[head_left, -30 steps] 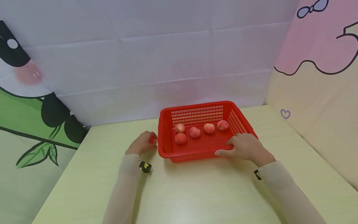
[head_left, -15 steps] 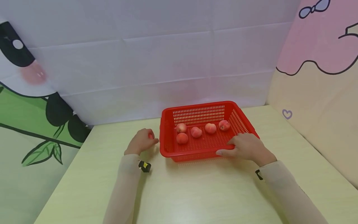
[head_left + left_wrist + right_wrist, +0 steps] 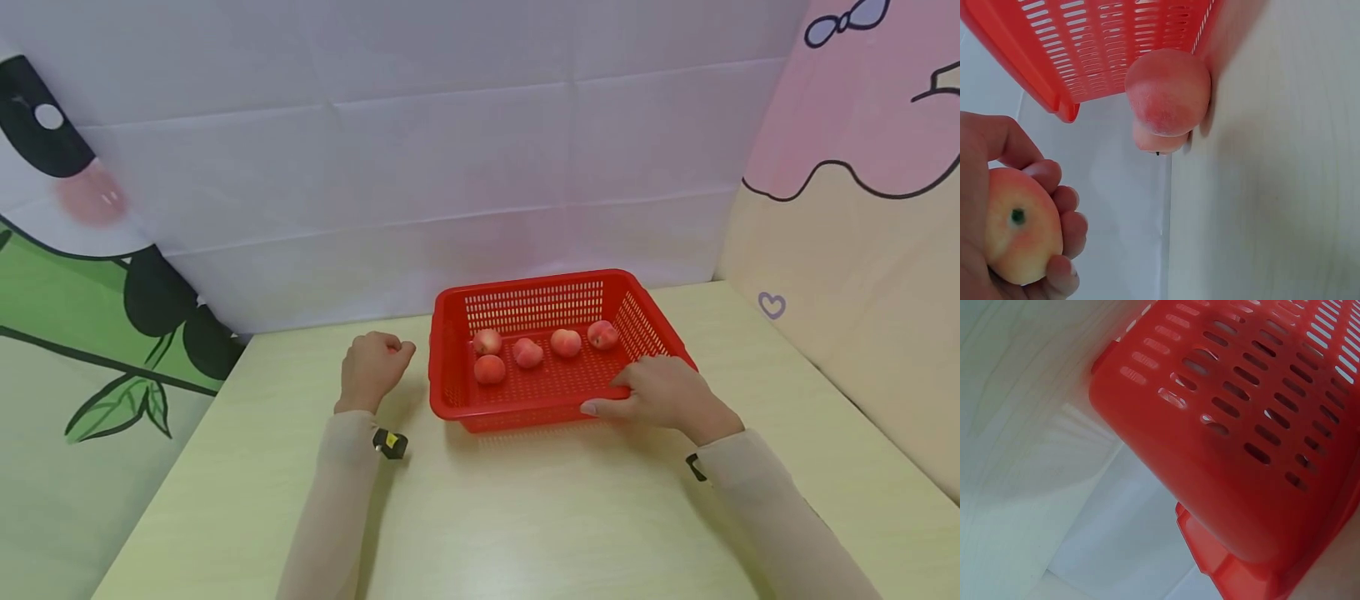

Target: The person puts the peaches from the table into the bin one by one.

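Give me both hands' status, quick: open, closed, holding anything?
Left hand: closed, holding a peach.
Right hand: closed, gripping the red basket by its near rim.

Finding open table (image 3: 517, 512) at 6 o'clock of red basket (image 3: 510, 412). Meeting basket wall at 3 o'clock from left hand (image 3: 372, 371), two peaches (image 3: 1169, 90) outside it. Facing right hand (image 3: 663, 397) at rim's 4 o'clock.

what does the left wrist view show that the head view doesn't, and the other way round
Only the left wrist view: the held peach's green stem spot, and two peaches outside the red basket. Only the head view: five peaches inside it, plus the right hand gripping it. Both: the left hand, basket, table and white backdrop.
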{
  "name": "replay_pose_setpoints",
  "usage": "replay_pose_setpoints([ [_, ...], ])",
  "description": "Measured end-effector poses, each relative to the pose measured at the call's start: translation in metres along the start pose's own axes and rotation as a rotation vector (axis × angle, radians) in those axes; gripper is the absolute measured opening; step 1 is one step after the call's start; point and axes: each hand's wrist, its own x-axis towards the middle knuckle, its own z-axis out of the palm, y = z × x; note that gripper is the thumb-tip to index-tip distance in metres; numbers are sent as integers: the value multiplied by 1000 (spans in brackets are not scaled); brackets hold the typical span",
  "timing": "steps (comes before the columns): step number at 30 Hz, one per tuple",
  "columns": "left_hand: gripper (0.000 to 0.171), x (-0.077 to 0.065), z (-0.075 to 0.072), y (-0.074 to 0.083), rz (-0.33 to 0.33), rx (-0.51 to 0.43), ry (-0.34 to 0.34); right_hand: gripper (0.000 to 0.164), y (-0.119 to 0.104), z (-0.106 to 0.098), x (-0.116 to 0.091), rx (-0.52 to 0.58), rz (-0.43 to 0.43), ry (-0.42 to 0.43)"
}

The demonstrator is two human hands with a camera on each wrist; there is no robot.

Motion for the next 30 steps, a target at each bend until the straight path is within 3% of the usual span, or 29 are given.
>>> replay_pose_setpoints([
  [6, 38, 0, -4, 5, 11, 9, 23, 65, 0, 1, 1, -13, -1, -2],
  [13, 36, 0, -22, 29, 69, 6, 63, 67, 0, 0, 2, -17, 6, -17],
  [18, 36, 4, -40, 52, 167, 36, 135, 66, 0, -3, 1, -6, 3, -17],
  [25, 36, 12, -66, 98, 340, 94, 211, 64, 0, -5, 0, 10, 3, -21],
  [30, 20, 22, -75, 126, 454, 80, 168, 67, -1, -2, 0, 14, 12, -32],
])
